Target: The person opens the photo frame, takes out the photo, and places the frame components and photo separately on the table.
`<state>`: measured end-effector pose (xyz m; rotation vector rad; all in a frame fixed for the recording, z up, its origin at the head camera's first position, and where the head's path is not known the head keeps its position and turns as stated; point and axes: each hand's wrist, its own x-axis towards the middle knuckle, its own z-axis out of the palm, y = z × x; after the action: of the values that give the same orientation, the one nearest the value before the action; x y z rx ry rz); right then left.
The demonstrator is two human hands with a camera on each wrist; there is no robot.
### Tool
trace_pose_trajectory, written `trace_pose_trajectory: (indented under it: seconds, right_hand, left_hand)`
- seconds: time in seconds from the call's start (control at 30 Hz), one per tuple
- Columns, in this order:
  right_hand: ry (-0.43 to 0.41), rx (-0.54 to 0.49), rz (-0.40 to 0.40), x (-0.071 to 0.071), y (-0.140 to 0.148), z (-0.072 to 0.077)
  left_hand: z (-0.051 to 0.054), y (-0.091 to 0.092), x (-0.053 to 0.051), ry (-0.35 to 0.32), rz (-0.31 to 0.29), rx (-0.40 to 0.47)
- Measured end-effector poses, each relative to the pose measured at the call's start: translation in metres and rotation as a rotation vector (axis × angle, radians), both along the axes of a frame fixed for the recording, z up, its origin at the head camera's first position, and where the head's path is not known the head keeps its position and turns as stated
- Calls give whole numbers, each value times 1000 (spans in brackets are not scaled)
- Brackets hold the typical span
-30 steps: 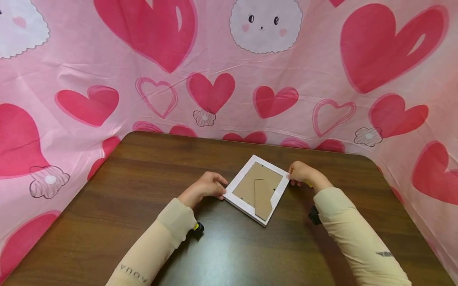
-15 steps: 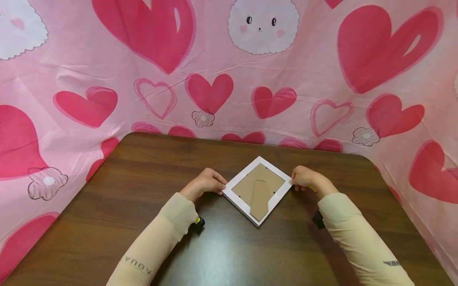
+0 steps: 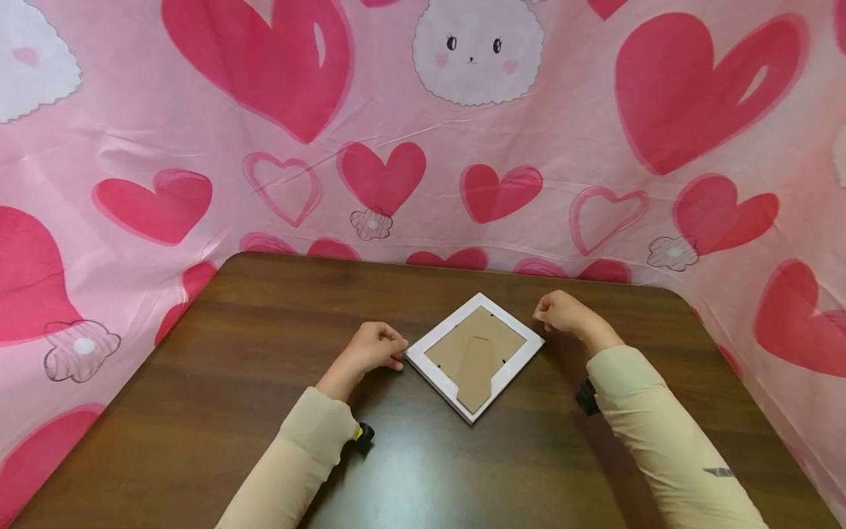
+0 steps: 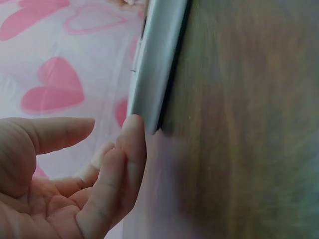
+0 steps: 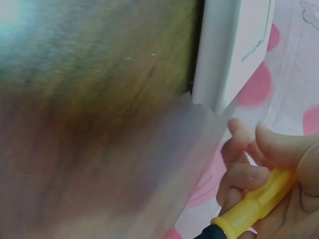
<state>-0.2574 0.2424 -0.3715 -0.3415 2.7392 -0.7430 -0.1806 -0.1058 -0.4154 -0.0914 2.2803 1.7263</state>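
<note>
A white photo frame lies back side up on the table, its corners turned diagonally, with a brown backing board and a folded stand leg. By its left corner is my left hand; in the left wrist view this hand has its thumb apart and a fingertip at the frame's corner. My right hand is just off the right corner. In the right wrist view, this hand curls its lower fingers round a yellow handle with a black part, beside the frame.
The brown wooden table has rounded far corners. Behind it and at its sides hangs a pink cloth with hearts. A black device is at my left wrist, another at my right.
The frame has turned clockwise, and its stand leg now points more toward the near left. Both hands have loosened from its corners, the right one moving slightly away.
</note>
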Motion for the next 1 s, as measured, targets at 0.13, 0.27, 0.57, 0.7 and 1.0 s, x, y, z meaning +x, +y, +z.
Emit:
trace_pose_trajectory:
  seconds: [0.13,0.27,0.57,0.7,1.0]
  right_hand:
    - [44,51,9,-9,-10,3]
    - [36,60,31,-13,-17,-1]
    - [39,102,94,-14,-28,-9]
    - [52,139,93,-13,-30,-8]
    - [-63,155,72,-12,-30,-8]
  left_hand:
    - [-3,0,10,-45,6,8]
    - [-9,6,11,-84,-27,50]
    - [-12,10,3,-136,-12,72]
    - [-8,9,-1,-144,-24,88]
    - [-7,7,-13,-180,-17,141]
